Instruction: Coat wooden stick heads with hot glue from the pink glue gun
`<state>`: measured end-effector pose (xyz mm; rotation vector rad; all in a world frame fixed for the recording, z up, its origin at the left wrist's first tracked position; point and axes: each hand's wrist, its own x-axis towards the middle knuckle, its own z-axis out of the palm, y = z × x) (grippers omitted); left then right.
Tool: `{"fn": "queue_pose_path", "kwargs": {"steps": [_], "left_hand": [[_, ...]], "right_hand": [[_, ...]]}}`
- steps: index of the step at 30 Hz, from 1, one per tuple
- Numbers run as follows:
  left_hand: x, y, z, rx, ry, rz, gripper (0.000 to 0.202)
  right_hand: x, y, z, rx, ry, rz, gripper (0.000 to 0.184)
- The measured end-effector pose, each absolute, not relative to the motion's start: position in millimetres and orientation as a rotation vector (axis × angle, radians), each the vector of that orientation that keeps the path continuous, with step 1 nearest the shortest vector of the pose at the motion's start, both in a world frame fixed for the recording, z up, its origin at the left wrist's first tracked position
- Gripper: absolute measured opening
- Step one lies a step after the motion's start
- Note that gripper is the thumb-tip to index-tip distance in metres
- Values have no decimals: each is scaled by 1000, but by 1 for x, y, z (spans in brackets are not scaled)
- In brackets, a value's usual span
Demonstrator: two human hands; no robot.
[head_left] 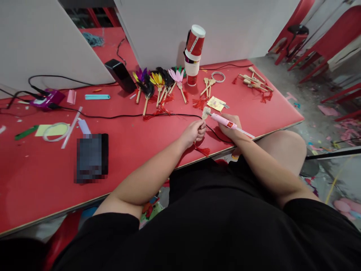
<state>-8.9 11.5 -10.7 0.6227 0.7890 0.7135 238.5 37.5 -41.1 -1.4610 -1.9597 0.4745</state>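
Note:
My left hand (194,132) is closed in a fist round a small wooden stick with a pale fan-shaped head (206,111); a red tassel (203,150) hangs below the fist. My right hand (231,130) grips a pink pen-shaped tool (224,121), a glue pen or hot tool, whose tip points at the stick's head. A thin white rod sticks out from the tool's back end over the table edge. Both hands rest near the front edge of the red table (135,150).
Finished sticks with coloured feathers and red tassels (158,84) lie at the back, beside stacked red paper cups (194,52). Bare wooden sticks (255,81) lie at the right. A black cable (126,116), tape rings, a purple device (47,99) and a dark phone (91,156) are on the left.

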Motion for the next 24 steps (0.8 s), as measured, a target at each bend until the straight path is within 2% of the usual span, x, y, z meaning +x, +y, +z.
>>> {"fn": "queue_pose_path", "kwargs": {"steps": [5, 11, 24], "left_hand": [[-9, 15, -5, 671, 796, 676, 47], [-8, 17, -9, 769, 815, 683, 38], [-9, 7, -1, 908, 842, 725, 43]], "right_hand": [[233, 27, -45, -1501, -1883, 432, 37], [230, 23, -45, -1544, -1864, 409, 32], [228, 19, -42, -1525, -1865, 369, 28]]}}
